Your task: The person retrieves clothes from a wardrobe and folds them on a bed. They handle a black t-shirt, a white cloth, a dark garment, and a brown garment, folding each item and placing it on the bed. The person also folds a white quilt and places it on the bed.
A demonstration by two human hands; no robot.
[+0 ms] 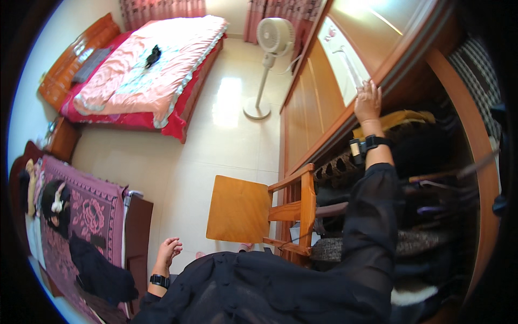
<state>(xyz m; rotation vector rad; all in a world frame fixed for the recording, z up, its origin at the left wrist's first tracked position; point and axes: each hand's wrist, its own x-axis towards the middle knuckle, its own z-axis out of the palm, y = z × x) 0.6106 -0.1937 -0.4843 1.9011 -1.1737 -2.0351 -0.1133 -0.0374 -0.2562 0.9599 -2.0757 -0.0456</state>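
My right hand (368, 99) reaches far forward and rests on the edge of the wooden sliding wardrobe door (330, 101), beside its pale decorated panel. Below that wrist, many dark garments (421, 154) hang inside the open wardrobe, with a mustard-yellow one (408, 118) near the top. My left hand (169, 249) hangs low at my left side, its fingers loosely curled with nothing seen in them. It is between the small bed with the purple floral cover and a wooden chair (238, 208), touching neither. Both wrists wear dark straps.
The chair stands against the wardrobe front. Dark clothes (103, 269) lie on the purple floral cover (91, 214) at the left. Farther off are a bed with a pink quilt (109, 89), a bedside cabinet (62, 135) and a white standing fan (275, 36).
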